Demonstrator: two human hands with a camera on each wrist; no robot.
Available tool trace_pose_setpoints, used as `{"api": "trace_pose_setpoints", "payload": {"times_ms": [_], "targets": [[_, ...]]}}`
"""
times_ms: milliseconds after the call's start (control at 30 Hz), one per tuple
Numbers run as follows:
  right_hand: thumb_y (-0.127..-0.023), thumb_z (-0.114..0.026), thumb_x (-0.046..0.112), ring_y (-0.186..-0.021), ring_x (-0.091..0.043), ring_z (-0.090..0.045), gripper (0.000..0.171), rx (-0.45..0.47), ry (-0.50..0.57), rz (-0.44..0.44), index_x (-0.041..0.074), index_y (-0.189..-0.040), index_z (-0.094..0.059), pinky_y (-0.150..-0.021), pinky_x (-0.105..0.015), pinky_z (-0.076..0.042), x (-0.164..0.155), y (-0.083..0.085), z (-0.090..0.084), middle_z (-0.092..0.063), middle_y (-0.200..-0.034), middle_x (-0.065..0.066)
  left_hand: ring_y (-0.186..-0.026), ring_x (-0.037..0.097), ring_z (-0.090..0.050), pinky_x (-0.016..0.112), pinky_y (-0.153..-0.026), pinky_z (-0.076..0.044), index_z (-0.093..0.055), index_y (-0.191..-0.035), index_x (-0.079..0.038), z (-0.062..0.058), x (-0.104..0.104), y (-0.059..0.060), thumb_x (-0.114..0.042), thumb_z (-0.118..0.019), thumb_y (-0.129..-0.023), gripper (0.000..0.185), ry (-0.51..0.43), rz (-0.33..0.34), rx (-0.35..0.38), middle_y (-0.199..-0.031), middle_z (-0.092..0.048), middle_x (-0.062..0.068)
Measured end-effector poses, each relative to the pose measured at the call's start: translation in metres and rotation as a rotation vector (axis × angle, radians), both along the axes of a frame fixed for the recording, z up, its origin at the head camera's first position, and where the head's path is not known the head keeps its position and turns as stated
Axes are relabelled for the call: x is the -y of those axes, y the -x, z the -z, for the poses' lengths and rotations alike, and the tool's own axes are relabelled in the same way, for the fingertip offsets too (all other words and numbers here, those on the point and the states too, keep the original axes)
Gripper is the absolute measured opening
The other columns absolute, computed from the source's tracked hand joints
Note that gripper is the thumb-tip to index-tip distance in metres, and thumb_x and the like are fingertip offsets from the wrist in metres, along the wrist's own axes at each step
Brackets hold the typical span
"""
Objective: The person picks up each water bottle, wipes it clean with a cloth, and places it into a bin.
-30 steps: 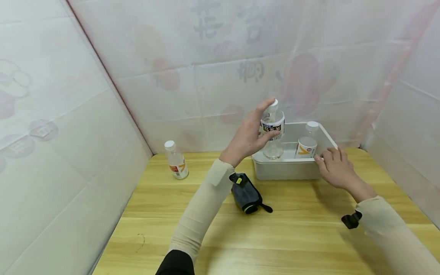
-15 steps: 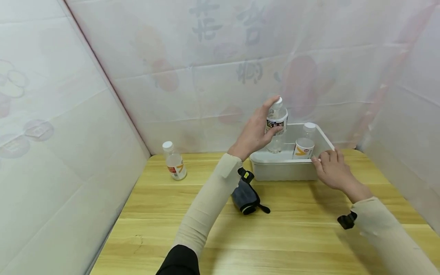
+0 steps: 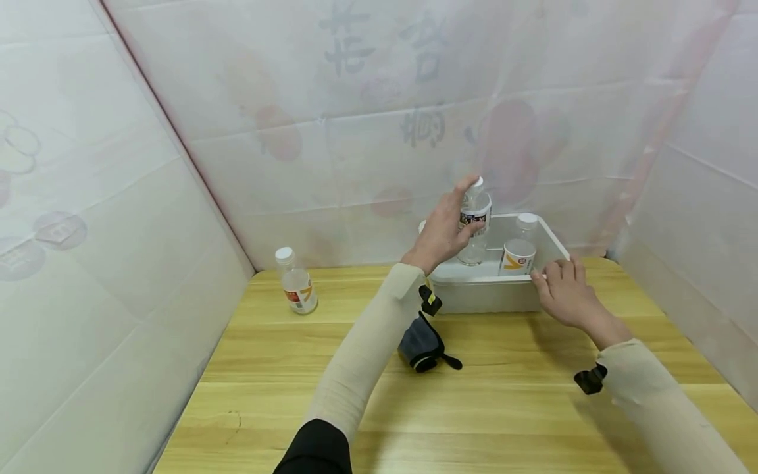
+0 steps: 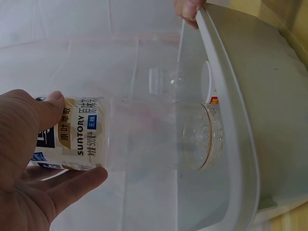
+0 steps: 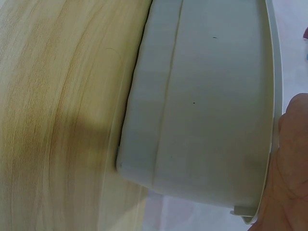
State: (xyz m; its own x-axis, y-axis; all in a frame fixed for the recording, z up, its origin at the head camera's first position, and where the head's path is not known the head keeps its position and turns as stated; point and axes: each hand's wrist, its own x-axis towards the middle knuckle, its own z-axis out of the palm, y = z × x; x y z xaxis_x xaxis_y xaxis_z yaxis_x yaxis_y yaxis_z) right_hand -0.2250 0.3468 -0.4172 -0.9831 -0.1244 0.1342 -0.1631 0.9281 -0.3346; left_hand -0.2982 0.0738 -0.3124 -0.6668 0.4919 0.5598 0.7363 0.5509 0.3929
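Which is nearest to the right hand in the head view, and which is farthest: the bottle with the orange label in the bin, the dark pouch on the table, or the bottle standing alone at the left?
From the right hand:
1. Orange-label bottle, in the bin just above the fingers.
2. Dark pouch, mid-table to the left.
3. Lone bottle, far left near the wall.

Your light is bright, even, diffuse. Soft shadows fall on the table (image 3: pixel 474 408) beneath both forearms. Wrist views look soft; head view bends at its edges.
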Motion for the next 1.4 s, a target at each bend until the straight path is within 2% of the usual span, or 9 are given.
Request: {"api": "trace_pose_setpoints", "payload": {"times_ms": [200, 600, 1133, 1400], "targets": [[-0.111, -0.017, 0.038, -0.139, -0.063, -0.005, 0.046, -0.034, -0.002, 0.004, -0.003, -0.107, -0.038, -0.079, -0.083, -0.038, 0.003, -0.002, 0.001, -0.024, -0.140, -0.046, -0.113, 0.025, -0.061, 0.036, -0.082, -0.057, -0.016, -0.157, -0.031, 0.011, -0.004, 0.005, -0.033, -0.068, -0.098, 0.079, 0.000, -0.019, 0.034, -0.130, -0.058, 0.016], [-0.111, -0.017, 0.039, -0.141, -0.064, -0.002, 0.046, -0.025, -0.004, 0.015, -0.003, -0.105, -0.037, -0.082, -0.085, -0.036, -0.001, -0.002, -0.002, -0.022, -0.141, -0.047, -0.113, 0.024, -0.059, 0.033, -0.084, -0.056, -0.011, -0.158, -0.033, 0.023, -0.015, 0.016, -0.030, -0.067, -0.099, 0.081, -0.014, 0.005, 0.102, -0.131, -0.054, 0.018], [-0.111, -0.015, 0.040, -0.142, -0.064, 0.000, 0.049, -0.002, -0.014, 0.017, -0.004, -0.108, -0.036, -0.086, -0.085, -0.035, -0.004, -0.006, 0.000, -0.020, -0.142, -0.047, -0.106, 0.022, -0.062, 0.032, -0.084, -0.055, -0.008, -0.159, -0.037, 0.035, -0.034, 0.016, -0.029, -0.066, -0.099, 0.084, 0.009, -0.033, 0.189, -0.130, -0.055, 0.016], [-0.111, -0.017, 0.038, -0.140, -0.062, -0.003, 0.046, -0.027, -0.018, 0.011, -0.004, -0.104, -0.036, -0.087, -0.084, -0.036, -0.002, -0.007, -0.002, -0.023, -0.140, -0.047, -0.105, 0.023, -0.064, 0.035, -0.083, -0.055, -0.006, -0.159, -0.041, 0.042, -0.044, 0.020, -0.029, -0.067, -0.099, 0.086, 0.003, -0.062, 0.195, -0.132, -0.055, 0.016]]}}
